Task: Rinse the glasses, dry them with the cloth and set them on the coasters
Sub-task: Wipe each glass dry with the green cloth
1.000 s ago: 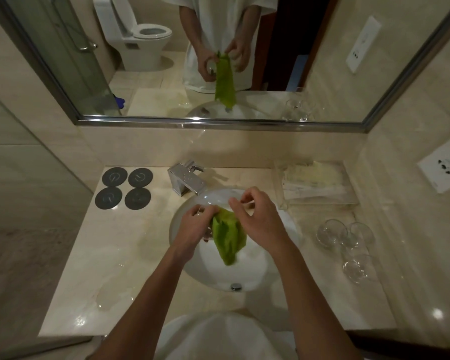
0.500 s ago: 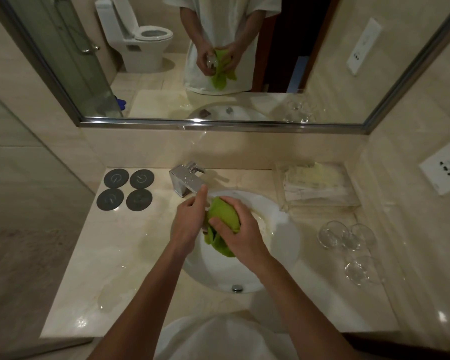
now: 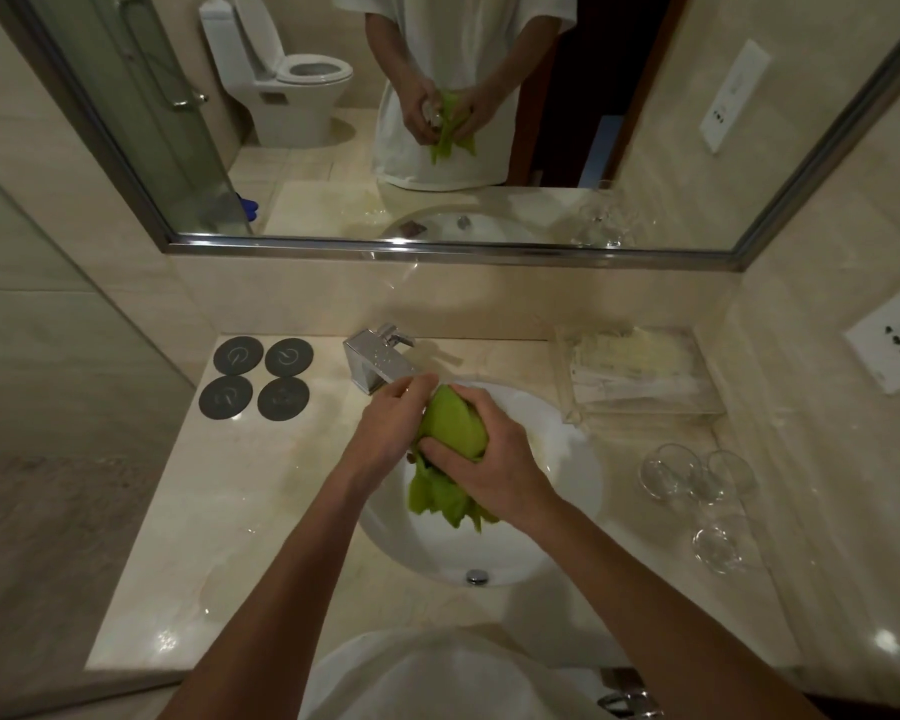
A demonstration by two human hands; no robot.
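Over the sink (image 3: 567,459), both hands (image 3: 489,459) grip cloth (image 3: 453,428).

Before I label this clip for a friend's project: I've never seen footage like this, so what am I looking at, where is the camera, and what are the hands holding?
The camera sits on a person's head, looking down at a bathroom counter. The left hand and right hand wrap a bright green cloth round something over the white round sink; the mirror's reflection suggests a glass inside. Four dark round coasters lie left of the square chrome tap, all bare. Three clear glasses wait on the right.
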